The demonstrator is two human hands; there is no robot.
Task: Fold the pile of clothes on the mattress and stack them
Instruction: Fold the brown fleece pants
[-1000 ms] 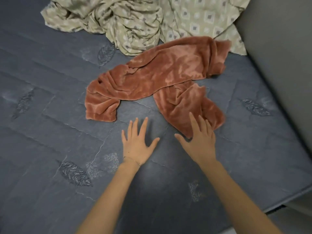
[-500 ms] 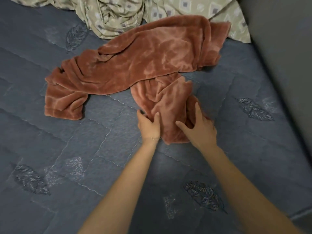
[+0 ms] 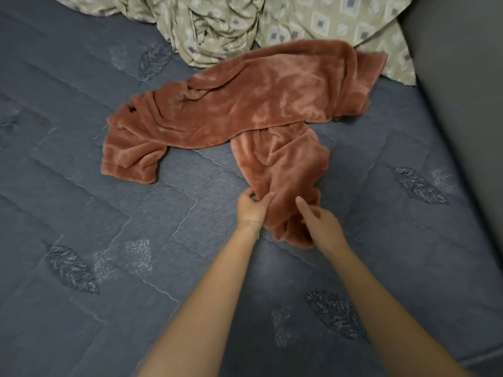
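Observation:
A rust-brown fleece garment [image 3: 245,110] lies crumpled across the blue-grey mattress [image 3: 109,240], one limb stretched left, another hanging toward me. My left hand [image 3: 251,209] grips the left edge of that near limb, fingers curled round the fabric. My right hand [image 3: 318,224] holds the same limb's near end from the right, thumb on top and fingers tucked under the cloth. Behind it, a beige patterned cloth [image 3: 245,20] is bunched at the far edge of the mattress.
A grey upholstered wall or headboard [image 3: 462,91] rises along the right side. The mattress edge [image 3: 484,357] runs along the bottom right corner. Quilted leaf patterns mark the mattress surface to the left and near me.
Both hands went from lying flat on the mattress to reaching the fleece's near limb and gripping its end. The limb's tip is now gathered between them.

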